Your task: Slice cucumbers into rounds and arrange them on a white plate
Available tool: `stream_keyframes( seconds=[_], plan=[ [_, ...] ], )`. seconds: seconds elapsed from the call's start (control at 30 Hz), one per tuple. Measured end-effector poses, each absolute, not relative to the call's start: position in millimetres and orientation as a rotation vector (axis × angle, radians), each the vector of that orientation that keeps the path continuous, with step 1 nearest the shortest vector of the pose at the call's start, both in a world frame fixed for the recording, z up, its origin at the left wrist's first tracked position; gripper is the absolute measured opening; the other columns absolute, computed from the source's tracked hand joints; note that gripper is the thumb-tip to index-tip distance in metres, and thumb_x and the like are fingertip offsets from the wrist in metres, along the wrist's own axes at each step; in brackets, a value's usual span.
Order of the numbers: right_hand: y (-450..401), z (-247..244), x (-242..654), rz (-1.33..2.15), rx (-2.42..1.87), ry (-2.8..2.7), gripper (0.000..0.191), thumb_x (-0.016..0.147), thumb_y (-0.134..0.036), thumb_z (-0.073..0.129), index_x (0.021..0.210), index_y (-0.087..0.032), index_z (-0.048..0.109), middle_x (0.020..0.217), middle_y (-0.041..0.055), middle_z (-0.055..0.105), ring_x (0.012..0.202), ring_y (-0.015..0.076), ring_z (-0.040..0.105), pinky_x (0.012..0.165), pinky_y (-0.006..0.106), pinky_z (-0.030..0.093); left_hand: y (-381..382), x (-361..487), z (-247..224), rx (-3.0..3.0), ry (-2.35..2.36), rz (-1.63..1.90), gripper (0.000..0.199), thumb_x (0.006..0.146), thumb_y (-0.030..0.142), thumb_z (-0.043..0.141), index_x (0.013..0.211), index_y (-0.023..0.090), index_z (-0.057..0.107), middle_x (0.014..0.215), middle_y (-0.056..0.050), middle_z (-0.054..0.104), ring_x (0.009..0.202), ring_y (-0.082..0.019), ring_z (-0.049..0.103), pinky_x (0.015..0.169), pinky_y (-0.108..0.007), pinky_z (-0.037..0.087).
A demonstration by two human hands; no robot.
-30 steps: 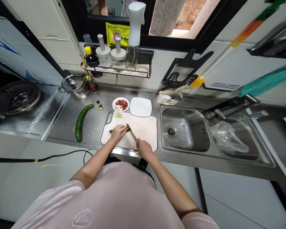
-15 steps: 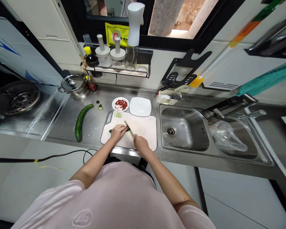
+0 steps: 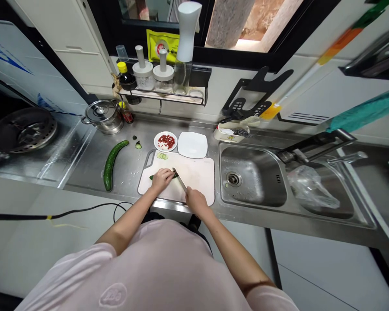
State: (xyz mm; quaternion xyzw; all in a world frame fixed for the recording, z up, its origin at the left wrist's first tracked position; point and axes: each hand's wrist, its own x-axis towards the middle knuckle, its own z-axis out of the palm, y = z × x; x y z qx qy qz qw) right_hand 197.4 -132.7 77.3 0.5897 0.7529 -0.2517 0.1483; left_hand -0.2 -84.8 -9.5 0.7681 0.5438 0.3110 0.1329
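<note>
A white cutting board (image 3: pixel 197 181) lies on the steel counter. On it my left hand (image 3: pixel 162 179) presses down on a dark green cucumber piece (image 3: pixel 151 177), which sticks out on both sides of the fingers. My right hand (image 3: pixel 196 201) grips a knife (image 3: pixel 180 180), its blade tip at the right end of that piece. Several thin cucumber slices (image 3: pixel 162 156) rest at the board's upper left. Behind the board are a white dish of chopped red pieces (image 3: pixel 166 141) and a white square plate (image 3: pixel 192 144). A whole cucumber (image 3: pixel 109 166) lies to the left.
Cucumber scraps (image 3: pixel 138 145) sit near a lidded steel pot (image 3: pixel 104 116) and a small red bottle (image 3: pixel 126 113). At the right is a sink (image 3: pixel 253 185), with a plastic bag (image 3: pixel 311 185) in the second basin. A rack (image 3: pixel 168 96) with jars hangs behind. A pan (image 3: pixel 22 129) stands far left.
My right hand and the knife handle have shifted slightly right and down relative to the board. My left hand stays on the cucumber piece. The whole view has shifted a little.
</note>
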Motion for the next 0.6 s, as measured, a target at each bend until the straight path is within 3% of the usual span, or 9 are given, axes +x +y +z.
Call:
stream_keyframes(
  seconds=[0.6],
  plan=[
    [-133,74,197,-0.735,1.696,2.169,0.024,0.094,-0.019,0.033,0.109,-0.016,0.052,0.094,0.0124,0.066,0.088,0.0223,0.063,0.07,0.028,0.039,-85,0,-8,2.231,1.574,0.893,0.02,0.09,0.029,0.05,0.094,0.024,0.069,0.093,-0.005,0.066,0.089,-0.016,0.057,0.081,-0.032,0.046]
  ],
)
